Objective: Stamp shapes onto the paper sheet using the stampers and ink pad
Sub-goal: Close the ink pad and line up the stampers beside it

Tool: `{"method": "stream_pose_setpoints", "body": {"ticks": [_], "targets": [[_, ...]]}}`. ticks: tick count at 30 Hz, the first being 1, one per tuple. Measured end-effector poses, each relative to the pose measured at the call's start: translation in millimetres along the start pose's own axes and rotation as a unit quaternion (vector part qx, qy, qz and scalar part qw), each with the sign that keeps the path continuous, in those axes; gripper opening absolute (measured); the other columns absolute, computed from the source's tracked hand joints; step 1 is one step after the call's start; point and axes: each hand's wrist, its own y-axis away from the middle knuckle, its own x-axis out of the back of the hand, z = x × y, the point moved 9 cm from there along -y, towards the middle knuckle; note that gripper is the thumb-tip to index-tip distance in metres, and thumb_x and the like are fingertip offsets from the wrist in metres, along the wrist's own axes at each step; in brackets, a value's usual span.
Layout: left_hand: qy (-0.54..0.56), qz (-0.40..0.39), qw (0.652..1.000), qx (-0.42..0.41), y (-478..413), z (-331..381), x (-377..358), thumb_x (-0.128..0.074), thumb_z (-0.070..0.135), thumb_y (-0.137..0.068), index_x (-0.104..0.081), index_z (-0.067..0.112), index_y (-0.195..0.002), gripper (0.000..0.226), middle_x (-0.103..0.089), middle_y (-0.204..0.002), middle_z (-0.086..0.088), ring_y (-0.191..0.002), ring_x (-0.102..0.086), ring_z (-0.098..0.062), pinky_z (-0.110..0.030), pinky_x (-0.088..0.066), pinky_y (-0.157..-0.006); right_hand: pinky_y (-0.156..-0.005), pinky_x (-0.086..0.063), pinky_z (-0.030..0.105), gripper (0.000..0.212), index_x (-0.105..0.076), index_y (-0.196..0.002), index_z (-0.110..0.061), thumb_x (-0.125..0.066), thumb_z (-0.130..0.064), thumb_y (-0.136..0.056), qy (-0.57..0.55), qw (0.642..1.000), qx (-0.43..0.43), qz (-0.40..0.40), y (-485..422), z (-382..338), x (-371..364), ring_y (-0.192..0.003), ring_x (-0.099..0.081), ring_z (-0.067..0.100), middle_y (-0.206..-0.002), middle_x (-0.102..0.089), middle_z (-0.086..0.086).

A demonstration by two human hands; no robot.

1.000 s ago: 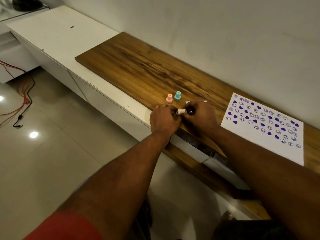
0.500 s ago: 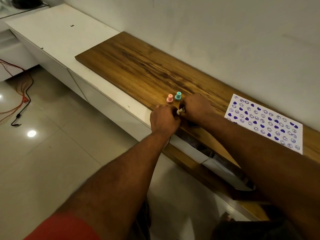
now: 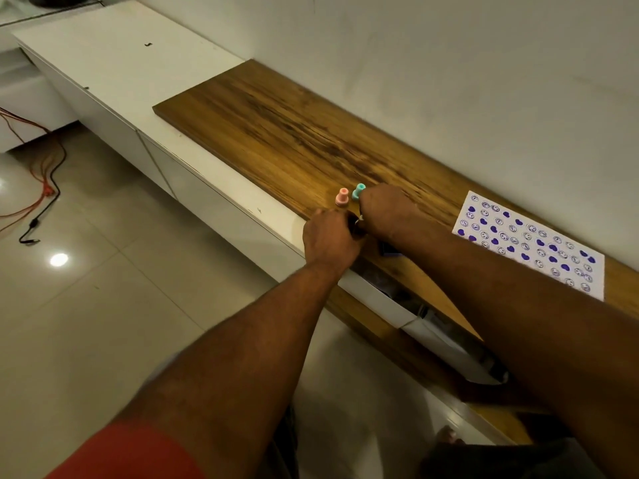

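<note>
**A:** Where are the hands?

**B:** Both meet at the wooden surface's [image 3: 276, 133] front edge. The left hand [image 3: 330, 242] curls around something dark, perhaps the ink pad (mostly hidden). The right hand [image 3: 383, 210] pinches a small pale stamper, barely visible, beside the teal stamper [image 3: 358, 191] and pink stamper [image 3: 342, 197].

**A:** And the paper?

**B:** The paper sheet [image 3: 529, 243] lies toward the right end, nearly filled. My advice: ink evenly, then press straight down.
</note>
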Motion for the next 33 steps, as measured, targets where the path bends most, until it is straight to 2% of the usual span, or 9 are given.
{"method": "stream_pose_setpoints", "body": {"ticks": [3, 5, 7, 11, 16, 21, 25, 29, 33], "targets": [[-0.009, 0.001, 1.0, 0.007, -1, -1, 2, -0.076, 0.037, -0.091, -0.076, 0.022, -0.11, 0.024, -0.07, -0.103, 0.0, -0.098, -0.059, -0.018, -0.034, -0.055, -0.086, -0.08, -0.055, 0.034, 0.03, -0.067, -0.106, -0.009, -0.07, -0.035, -0.092, -0.062, 0.997, -0.032, 0.035, 4, 7, -4, -0.087, -0.069, 0.023, -0.099, -0.071, 0.009], [-0.008, 0.004, 1.0, 0.006, -1, -1, 4, -0.073, 0.034, -0.092, -0.077, 0.022, -0.109, 0.021, -0.07, -0.102, 0.0, -0.098, -0.059, -0.018, -0.033, -0.054, -0.084, -0.07, -0.05, 0.032, 0.029, -0.069, -0.09, -0.01, -0.067, -0.039, -0.092, -0.148, 0.986, -0.047, 0.066, 9, 18, -7, -0.078, -0.068, 0.022, -0.084, -0.069, 0.006], [-0.009, 0.007, 1.0, 0.009, 0, 0, 5, -0.072, 0.036, -0.093, -0.078, 0.022, -0.109, 0.022, -0.07, -0.101, 0.0, -0.097, -0.058, -0.017, -0.033, -0.054, -0.084, -0.069, -0.052, 0.031, 0.034, -0.072, -0.085, -0.014, -0.069, -0.047, -0.089, -0.238, 0.967, -0.049, 0.075, 16, 29, -13, -0.072, -0.066, 0.015, -0.077, -0.068, 0.0], [-0.008, 0.024, 0.999, 0.022, -2, -1, 6, -0.069, 0.046, -0.095, -0.078, 0.021, -0.104, 0.028, -0.07, -0.096, 0.001, -0.09, -0.051, -0.013, -0.032, -0.051, -0.08, -0.072, -0.052, 0.027, 0.041, -0.077, -0.105, -0.021, -0.069, -0.057, -0.089, -0.319, 0.937, -0.072, 0.127, 34, 71, -14, -0.083, -0.066, 0.012, -0.092, -0.073, -0.003], [0.002, 0.041, 0.999, 0.022, -6, -6, 5, -0.071, 0.048, -0.092, -0.072, 0.021, -0.11, 0.032, -0.069, -0.1, 0.001, -0.098, -0.061, -0.019, -0.035, -0.054, -0.081, -0.093, -0.053, 0.039, 0.034, -0.067, -0.129, -0.018, -0.062, -0.034, -0.099, -0.309, 0.938, -0.083, 0.132, 36, 124, -36, -0.113, -0.063, 0.026, -0.125, -0.069, 0.006], [0.076, 0.058, 0.995, 0.033, 11, -9, 4, -0.071, 0.073, -0.081, -0.043, 0.019, -0.142, 0.086, -0.059, -0.135, -0.006, -0.125, -0.056, -0.027, -0.045, -0.05, -0.103, -0.105, -0.046, 0.043, 0.041, -0.055, -0.144, -0.026, -0.051, -0.035, -0.104, -0.258, 0.963, -0.026, 0.072, 19, 123, -53, -0.133, -0.05, 0.03, -0.146, -0.054, 0.005], [0.011, 0.033, 0.999, 0.017, 36, 1, -5, -0.062, 0.098, -0.059, -0.019, 0.017, -0.157, 0.134, -0.037, -0.157, -0.011, -0.144, -0.036, -0.032, -0.048, -0.034, -0.115, -0.102, -0.042, 0.04, 0.041, -0.053, -0.146, -0.034, -0.045, -0.04, -0.105, -0.218, 0.974, -0.004, 0.063, 12, 117, -60, -0.132, -0.047, 0.03, -0.144, -0.052, 0.008], [-0.007, 0.065, 0.998, -0.015, 44, 25, -7, -0.07, 0.091, -0.059, -0.007, 0.017, -0.159, 0.14, -0.027, -0.161, -0.015, -0.146, -0.026, -0.035, -0.049, -0.028, -0.116, -0.1, -0.042, 0.039, 0.043, -0.052, -0.146, -0.036, -0.042, -0.045, -0.106, -0.205, 0.976, -0.007, 0.067, 9, 116, -64, -0.132, -0.045, 0.032, -0.142, -0.052, 0.009], [-0.006, 0.051, 0.999, -0.016, 40, 37, -15, -0.074, 0.089, -0.057, 0.006, 0.019, -0.16, 0.148, -0.01, -0.167, -0.017, -0.153, -0.012, -0.04, -0.057, -0.023, -0.12, -0.093, -0.04, 0.035, 0.042, -0.055, -0.144, -0.037, -0.041, -0.047, -0.105, -0.21, 0.974, -0.008, 0.079, 9, 118, -62, -0.128, -0.048, 0.031, -0.138, -0.054, 0.008]]}}
